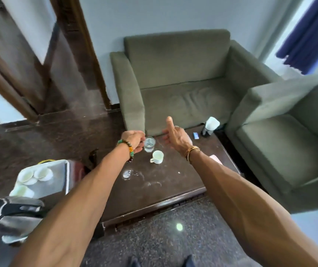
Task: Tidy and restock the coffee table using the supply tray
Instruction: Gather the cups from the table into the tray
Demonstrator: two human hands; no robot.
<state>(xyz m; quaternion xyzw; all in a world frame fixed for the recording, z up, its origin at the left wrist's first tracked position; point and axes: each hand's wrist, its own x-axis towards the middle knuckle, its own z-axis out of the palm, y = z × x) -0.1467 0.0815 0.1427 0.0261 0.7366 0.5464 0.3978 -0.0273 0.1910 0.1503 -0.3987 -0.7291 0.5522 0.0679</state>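
In the head view, your left hand curls its fingers round the glass near the coffee table's far edge. Your right hand hovers beside the glass, fingers released, index raised. The white cup stands just nearer you. The supply tray sits beyond the left edge.

We see two bare forearms. At the wrist of the left hand sits a bead bracelet in green, orange and dark brown. The right hand has a gold-coloured bangle at its wrist. Lowest in view are dark blue shapes, too blurred for us to name.
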